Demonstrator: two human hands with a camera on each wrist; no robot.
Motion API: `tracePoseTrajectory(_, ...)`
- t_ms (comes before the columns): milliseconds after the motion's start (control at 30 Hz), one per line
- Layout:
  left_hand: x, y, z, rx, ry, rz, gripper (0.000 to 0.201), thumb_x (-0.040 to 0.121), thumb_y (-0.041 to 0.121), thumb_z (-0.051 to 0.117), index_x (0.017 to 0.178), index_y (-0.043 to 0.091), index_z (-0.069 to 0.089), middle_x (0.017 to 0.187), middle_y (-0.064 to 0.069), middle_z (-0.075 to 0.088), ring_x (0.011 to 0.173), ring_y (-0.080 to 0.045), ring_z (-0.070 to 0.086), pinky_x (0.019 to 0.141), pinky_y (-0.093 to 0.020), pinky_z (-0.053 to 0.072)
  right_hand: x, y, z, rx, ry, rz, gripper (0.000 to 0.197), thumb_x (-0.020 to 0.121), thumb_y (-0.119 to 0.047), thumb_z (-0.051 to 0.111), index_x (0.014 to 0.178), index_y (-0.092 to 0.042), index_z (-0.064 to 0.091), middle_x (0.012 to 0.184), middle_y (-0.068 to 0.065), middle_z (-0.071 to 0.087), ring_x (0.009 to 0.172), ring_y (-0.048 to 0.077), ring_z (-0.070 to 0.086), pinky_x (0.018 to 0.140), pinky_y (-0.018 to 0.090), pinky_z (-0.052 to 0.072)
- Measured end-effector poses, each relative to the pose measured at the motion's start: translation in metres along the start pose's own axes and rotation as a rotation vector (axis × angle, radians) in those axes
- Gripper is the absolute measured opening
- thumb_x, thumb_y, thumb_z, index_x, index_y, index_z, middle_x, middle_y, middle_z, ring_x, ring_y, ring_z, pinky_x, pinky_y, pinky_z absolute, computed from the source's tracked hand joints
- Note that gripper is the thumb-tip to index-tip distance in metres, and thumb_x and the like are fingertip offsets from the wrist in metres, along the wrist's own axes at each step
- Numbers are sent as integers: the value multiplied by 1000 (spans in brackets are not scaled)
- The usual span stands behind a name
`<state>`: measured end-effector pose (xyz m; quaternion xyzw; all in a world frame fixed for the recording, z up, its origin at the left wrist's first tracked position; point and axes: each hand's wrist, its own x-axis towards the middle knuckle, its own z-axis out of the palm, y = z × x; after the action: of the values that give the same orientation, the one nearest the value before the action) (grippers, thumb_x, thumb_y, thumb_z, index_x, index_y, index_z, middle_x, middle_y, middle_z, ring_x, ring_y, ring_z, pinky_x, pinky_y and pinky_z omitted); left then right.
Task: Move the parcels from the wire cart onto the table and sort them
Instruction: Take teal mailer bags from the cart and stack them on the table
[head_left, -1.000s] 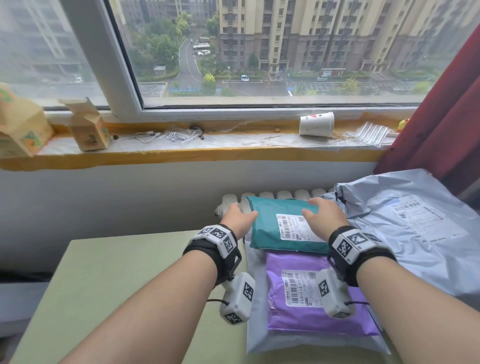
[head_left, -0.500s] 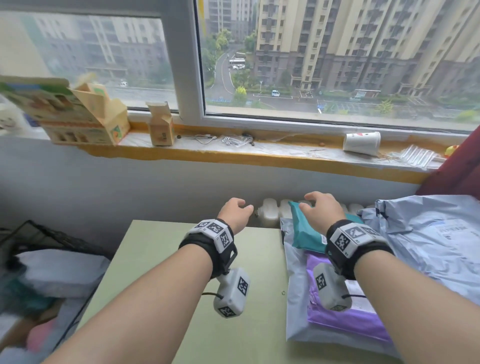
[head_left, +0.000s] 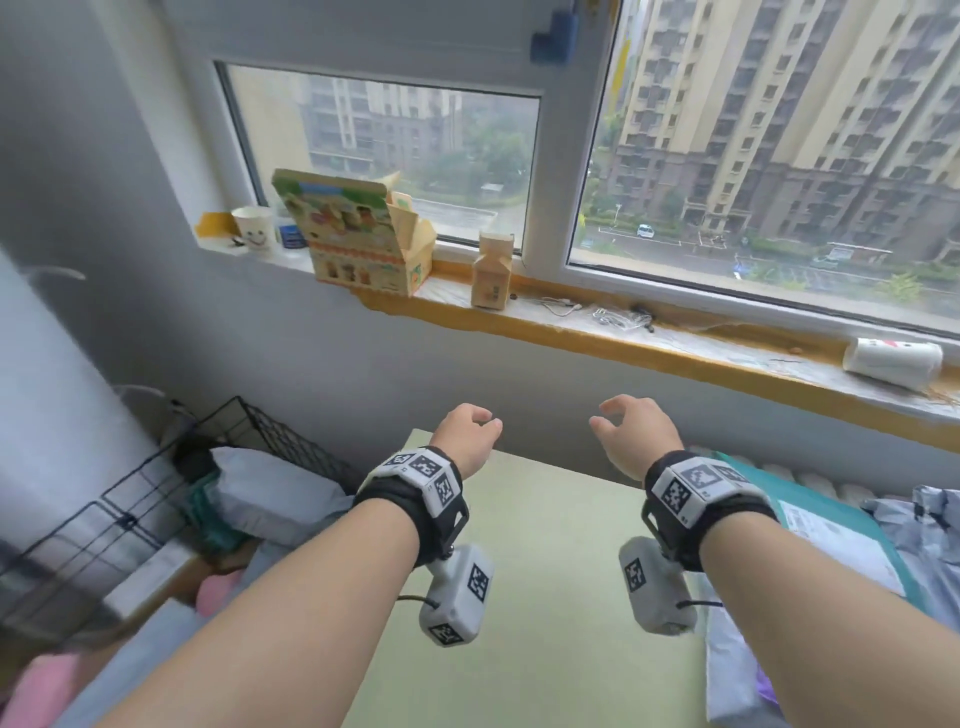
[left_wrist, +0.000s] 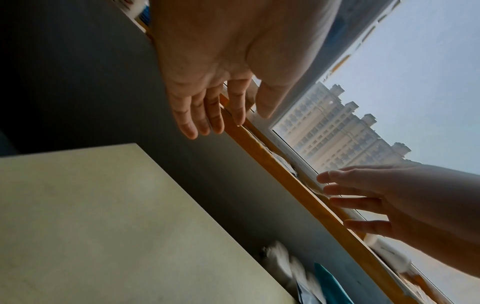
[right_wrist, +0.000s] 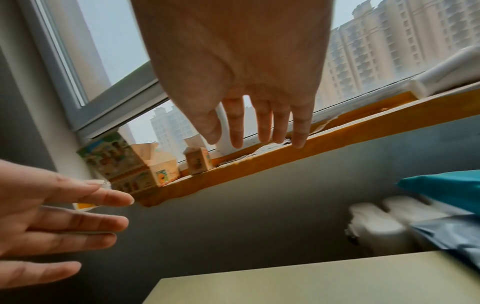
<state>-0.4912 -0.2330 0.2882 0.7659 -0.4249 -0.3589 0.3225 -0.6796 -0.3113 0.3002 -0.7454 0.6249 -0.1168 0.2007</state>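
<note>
Both my hands hang empty above the pale green table (head_left: 545, 571), fingers loosely relaxed. My left hand (head_left: 475, 428) is over the table's far left part, and my right hand (head_left: 618, 421) is a little to its right. The wrist views show the left hand (left_wrist: 221, 115) and the right hand (right_wrist: 259, 127) with fingers extended and nothing in them. A black wire cart (head_left: 130, 493) stands at lower left and holds a grey parcel (head_left: 270, 499) and a pink parcel (head_left: 218, 592). On the table's right side lie a teal parcel (head_left: 831, 525), a grey parcel (head_left: 924, 530) and a strip of purple parcel (head_left: 763, 691).
The windowsill (head_left: 623, 338) beyond the table carries an open printed box (head_left: 358, 234), a small carton (head_left: 491, 275), a smiley cup (head_left: 254, 231) and a toppled paper cup (head_left: 891, 361). A white radiator (right_wrist: 376, 222) sits behind the table's far right edge. A grey wall rises behind the cart.
Both hands have come off the teal parcel and moved left, rising above the bare table. The head view has swung left, bringing the wire cart into sight.
</note>
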Motion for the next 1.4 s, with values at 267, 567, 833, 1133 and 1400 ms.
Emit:
tracePoseTrajectory(267,-14,-63,-94,-34,144,-59,35,96,24,51,126,7,56,132,-10,58,124,-24,51,106,-34,39,-14,-108,48,-1,-76,-155,34,95,-33,49,124,-16,60,127,9,58,112,27,57,96,38,48)
tracePoseTrajectory(567,-32,-156,-196,-131,245,-148,16,97,21,48,97,15,63,108,-15,59,104,-27,54,96,-29,41,-27,-223,125,-18,-185,-299,33,95,-34,50,120,-16,62,127,10,57,113,29,57,95,36,45)
tracePoseTrajectory(833,-49,-244,-280,-119,378,-219,19,94,18,51,77,24,56,88,-5,51,85,-20,46,79,-27,38,-48,-313,199,-52,-277,-363,36,95,-34,51,124,-15,59,130,11,57,117,29,55,97,36,44)
tracePoseTrajectory(1133,-60,-334,-339,-193,473,-380,29,95,20,52,117,5,63,124,-12,63,117,-31,55,101,-35,43,-75,-376,279,-48,-383,-411,33,94,-31,51,123,-16,60,121,6,63,108,22,60,93,35,49)
tracePoseTrajectory(1400,-36,-383,-346,-219,496,-451,30,96,21,49,121,8,61,129,-11,59,118,-26,54,103,-36,43,-64,-408,334,-75,-510,-385,35,95,-26,52,129,-17,54,127,7,60,114,22,57,98,35,47)
